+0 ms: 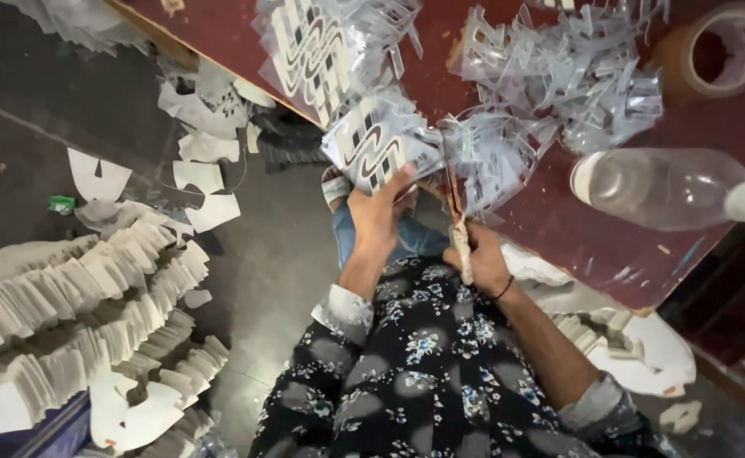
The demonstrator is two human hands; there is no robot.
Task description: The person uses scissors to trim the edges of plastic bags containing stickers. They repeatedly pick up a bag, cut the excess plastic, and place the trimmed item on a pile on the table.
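Looking down from the head camera, here is how it stands:
Left hand: the left hand [376, 214] is clamped on a printed sheet [378, 144], thumb on top, fingers curled under its near edge.
Printed sheet: white with dark curved bands, held at the near edge of the dark red table [576, 233], tilted up toward the camera.
Right hand: the right hand [478, 259] is closed tight round the cloth-wrapped handle of a cutting tool [458, 233], just right of the left hand.
Cutting tool: its thin blade points away from the body, up beside the sheet; whether it touches the sheet I cannot tell.
Table, far side: a tangle of cut-out offcuts [559, 76] and another printed sheet [313, 51] further left.
Table, right: a clear plastic bottle [661, 187] lying on its side, a tape roll [716, 51] beyond it.
Floor, left: fanned stacks of white cut pieces [75, 314], loose paper scraps [198, 174] nearer the table.
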